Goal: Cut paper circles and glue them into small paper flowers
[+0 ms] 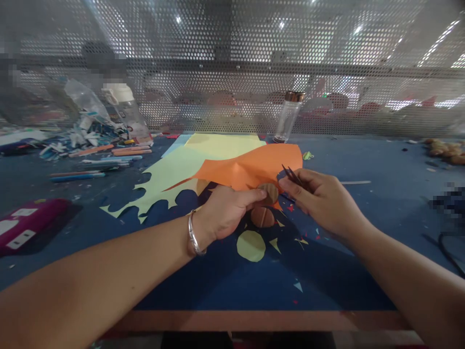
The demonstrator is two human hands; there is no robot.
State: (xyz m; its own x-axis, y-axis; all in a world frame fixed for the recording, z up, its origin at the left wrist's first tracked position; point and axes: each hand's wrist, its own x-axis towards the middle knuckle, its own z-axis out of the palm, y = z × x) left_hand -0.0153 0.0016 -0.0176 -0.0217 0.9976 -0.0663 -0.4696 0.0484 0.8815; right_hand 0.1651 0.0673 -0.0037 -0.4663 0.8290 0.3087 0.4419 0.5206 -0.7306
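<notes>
Orange paper (279, 157) bows over a pale green sheet (174, 169), its near edge at the left hand (230, 206), which pinches a brown disc (270, 194). Just apart, the right hand (316, 191) grips a dark two-pointed tool (292, 175); should the disc slip, those points could tear the paper.

Orange sht (278, 159): matt ppr, smooth. Bangle (193, 235): glossy mtl. Back panel (232, 41): perf. mtl.
</notes>
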